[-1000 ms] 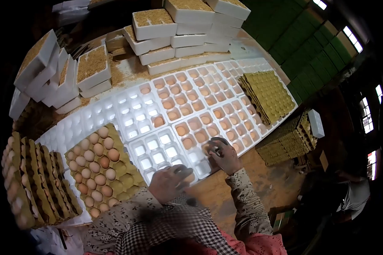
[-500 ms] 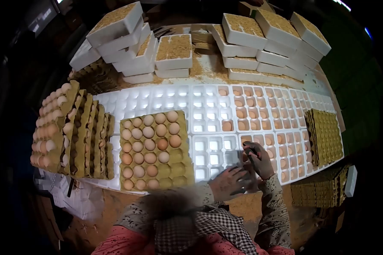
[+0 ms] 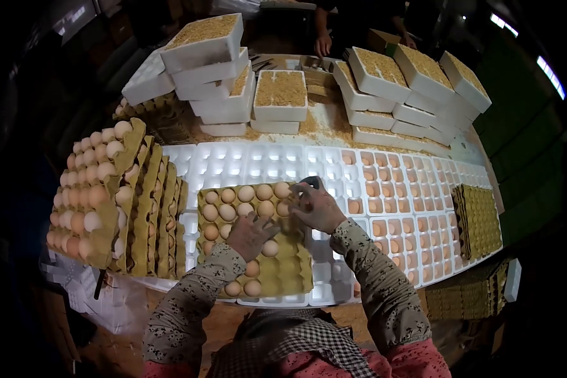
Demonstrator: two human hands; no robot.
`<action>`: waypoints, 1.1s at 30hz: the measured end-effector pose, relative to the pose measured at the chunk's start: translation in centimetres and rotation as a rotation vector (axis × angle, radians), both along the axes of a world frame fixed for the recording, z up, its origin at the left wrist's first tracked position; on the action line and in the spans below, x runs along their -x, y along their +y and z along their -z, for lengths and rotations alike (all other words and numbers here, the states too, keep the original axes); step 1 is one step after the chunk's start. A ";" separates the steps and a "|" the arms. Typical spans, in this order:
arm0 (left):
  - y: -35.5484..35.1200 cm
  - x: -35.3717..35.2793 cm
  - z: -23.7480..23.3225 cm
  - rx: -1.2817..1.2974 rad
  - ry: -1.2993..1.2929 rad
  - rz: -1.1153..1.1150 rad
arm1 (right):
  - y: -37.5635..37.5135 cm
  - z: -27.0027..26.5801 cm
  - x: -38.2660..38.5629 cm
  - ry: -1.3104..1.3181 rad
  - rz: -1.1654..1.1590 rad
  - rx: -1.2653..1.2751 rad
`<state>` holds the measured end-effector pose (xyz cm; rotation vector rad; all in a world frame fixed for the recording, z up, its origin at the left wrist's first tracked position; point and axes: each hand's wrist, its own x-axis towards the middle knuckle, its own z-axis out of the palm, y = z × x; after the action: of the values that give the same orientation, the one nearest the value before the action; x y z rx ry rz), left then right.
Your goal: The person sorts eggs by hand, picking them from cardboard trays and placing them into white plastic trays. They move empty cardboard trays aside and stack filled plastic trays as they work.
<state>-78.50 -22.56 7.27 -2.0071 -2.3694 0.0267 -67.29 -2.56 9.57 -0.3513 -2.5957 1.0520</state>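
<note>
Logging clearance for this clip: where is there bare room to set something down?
Sawdust-strewn tabletop shows between the middle foam boxes and right foam boxes. The flat egg tray has empty cells at its near right. Crowded: around the left hand and right hand, and at the loaded tray stack.

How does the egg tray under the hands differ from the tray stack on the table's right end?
The egg tray holds eggs and has bare cups; the tray stack shows no eggs on top. The left hand and right hand are at the egg tray; neither touches the tray stack. Both are brownish and rest on white trays.
</note>
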 end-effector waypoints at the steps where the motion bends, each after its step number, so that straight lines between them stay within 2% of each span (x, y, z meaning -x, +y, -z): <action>1: 0.0 0.1 -0.3 -0.015 -0.012 0.029 | -0.2 0.1 1.0 -0.001 0.007 -0.004; 3: -0.4 0.4 -0.3 -0.036 -0.023 0.064 | -0.8 1.0 3.0 -0.481 -0.137 -0.416; 5: -1.3 1.6 -0.3 -0.418 -0.741 -0.152 | 0.0 0.7 3.2 -0.446 -0.132 -0.334; 6: -1.3 2.4 -0.3 -0.420 -0.739 -0.141 | 0.5 0.7 3.2 -0.412 -0.136 -0.240; 8: -1.0 3.5 -0.6 -0.396 -0.681 -0.207 | 2.8 2.0 2.5 -0.039 -0.092 0.500; 10: -0.3 4.0 -1.3 -0.369 -0.624 -0.270 | 4.2 2.9 3.9 0.198 -0.024 0.320; 11: 0.4 4.1 -1.8 -0.357 -0.592 -0.290 | 3.8 1.2 4.4 -0.072 0.018 0.048; 12: 1.4 4.1 -2.4 -0.347 -0.559 -0.302 | 2.9 0.8 5.1 -0.169 0.013 -0.345; 13: 2.4 2.6 -3.5 -0.279 -0.238 -0.220 | 1.4 -0.7 5.6 -0.361 0.000 -0.526; 14: 3.2 2.0 -3.3 -0.285 -0.243 -0.190 | 0.3 -0.6 7.0 -0.579 -0.026 -0.618; 15: 3.8 1.6 -3.0 -0.092 -0.207 -0.223 | 1.0 2.6 8.3 -0.586 -0.042 -0.676; 16: 4.3 1.5 -2.7 0.097 -0.164 -0.261 | 0.6 0.0 7.4 -0.567 -0.066 -0.615; 18: 4.0 2.0 -1.8 0.114 -0.086 -0.230 | 1.4 -0.9 4.3 -0.317 -0.002 -0.363; 20: 2.6 2.4 -2.1 -0.131 -0.199 -0.193 | 3.4 -0.4 1.2 -0.177 0.237 -0.094; 21: 2.3 2.1 -2.6 -0.189 -0.437 -0.330 | 5.0 -0.4 -0.4 -0.104 0.299 0.039; 22: 2.7 2.0 -2.9 -0.185 -0.434 -0.340 | 6.6 -0.7 -1.6 -0.178 0.387 0.072; 24: 4.8 1.3 -3.9 -0.414 -0.517 -0.226 | 9.6 0.8 -3.0 -0.236 0.404 0.004; 25: 6.7 0.4 -5.0 -0.337 -0.598 -0.217 | 10.2 0.8 -2.9 -0.486 0.356 -0.132; 26: 8.3 -0.6 -4.7 -0.311 -0.510 -0.139 | 10.8 0.8 -2.7 -0.727 0.302 -0.275; 28: 12.1 -2.1 -2.8 -0.198 -0.337 0.001 | 12.1 1.8 -2.1 -0.667 0.262 -0.271; 29: 14.0 -2.8 -2.3 0.030 -0.182 0.036 | 12.6 2.2 -1.8 -0.618 0.223 -0.262; 30: 15.5 -2.7 -0.8 0.037 -0.184 0.020 | 13.2 2.6 -1.4 -0.618 0.205 -0.259; 31: 16.9 -2.3 1.3 0.003 -0.248 -0.012 | 13.9 2.7 -0.8 -0.372 0.325 -0.139; 32: 17.8 -2.4 1.4 -0.031 -0.310 -0.048 | 14.4 3.0 -0.1 -0.127 0.439 -0.013; 33: 18.4 -2.6 1.4 -0.196 -0.306 -0.061 | 15.0 4.5 0.5 0.120 0.444 -0.116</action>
<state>-75.89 -4.12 5.82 -1.9667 -2.4847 -0.5262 -67.77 12.49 5.07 -0.7661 -2.3066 0.7393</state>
